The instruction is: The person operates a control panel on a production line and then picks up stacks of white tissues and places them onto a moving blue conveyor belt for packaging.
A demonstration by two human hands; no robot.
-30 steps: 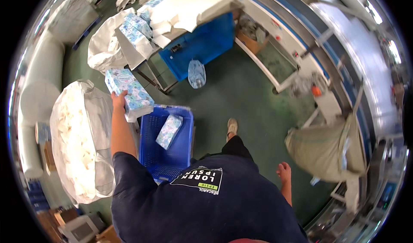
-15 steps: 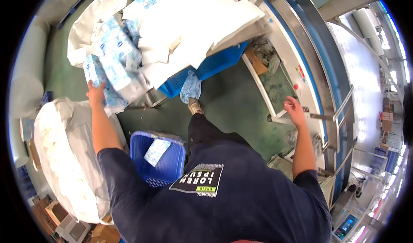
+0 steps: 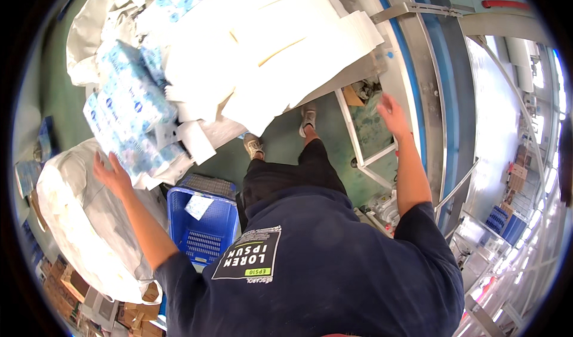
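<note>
My left hand [image 3: 113, 175] is open, fingers apart, at the near-left side of a pile of blue-and-white printed plastic packs [image 3: 128, 113]. It appears to hold nothing; whether a fingertip brushes the lowest pack I cannot tell. To the right of the packs, a broad heap of white sheets [image 3: 256, 56] covers most of the table [image 3: 352, 77]. My right hand [image 3: 393, 117] is raised near the white machine frame [image 3: 412, 98], its fingers loosely extended and nothing visible in them.
A blue plastic basket [image 3: 173, 223] with a small printed piece [image 3: 199, 206] inside stands on the floor beside my leg. Left of it bulges a large white sack [image 3: 89, 218]. A long conveyor [image 3: 431, 56] runs along the right. Cartons [image 3: 140, 316] lie at the lower left.
I have stepped closer to the table, and both feet now show at its edge. My left hand has come away from the printed pack it was touching. My right hand has moved forward.
</note>
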